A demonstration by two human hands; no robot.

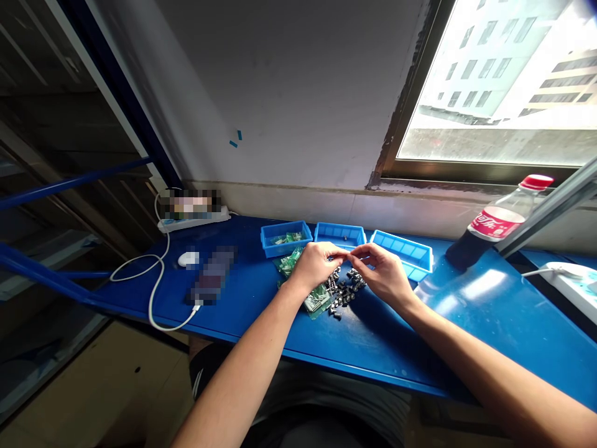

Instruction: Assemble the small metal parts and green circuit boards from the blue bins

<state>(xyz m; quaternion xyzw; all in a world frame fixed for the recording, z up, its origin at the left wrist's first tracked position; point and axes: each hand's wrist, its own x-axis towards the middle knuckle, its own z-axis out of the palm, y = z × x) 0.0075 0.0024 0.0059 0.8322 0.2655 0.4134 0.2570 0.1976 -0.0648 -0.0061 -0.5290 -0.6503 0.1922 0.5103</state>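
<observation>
Clerk: Head view, the only one. Item one, your grip?

Hands: Two, bare. Left hand (313, 264) and right hand (382, 274), thumbs and forefingers drawn together, tips meeting above the heap. Whether a part is grasped between them is too small to tell.

Clerk: Item two, the parts?

Hands: Black cylinders (346, 294), one loose heap, on the blue surface (261, 298), below and between my hands. Alongside, to the left: thin metal pieces, then green packets (318, 302), clear-wrapped, partly under my left hand.

Clerk: Item three, containers?

Hands: Trays, blue, three, in a row beyond the heap. Left tray (289, 250): green pieces inside. Middle tray (340, 228): one small dark piece inside. Right tray (401, 241): partly behind my right hand.

Clerk: Sundries?

Hands: Cola bottle (497, 223), red cap, tilted in view, right. White cable (163, 280), left, well apart from the parts.

Clerk: Step in hand?

Hands: By my judgement, fine fingertip work on one small piece, both hands together.

Clerk: And the next move calls for?

Hands: A light, steady pinch, I would say, fingertips kept over the heap so that a dropped part lands among its fellows.
</observation>
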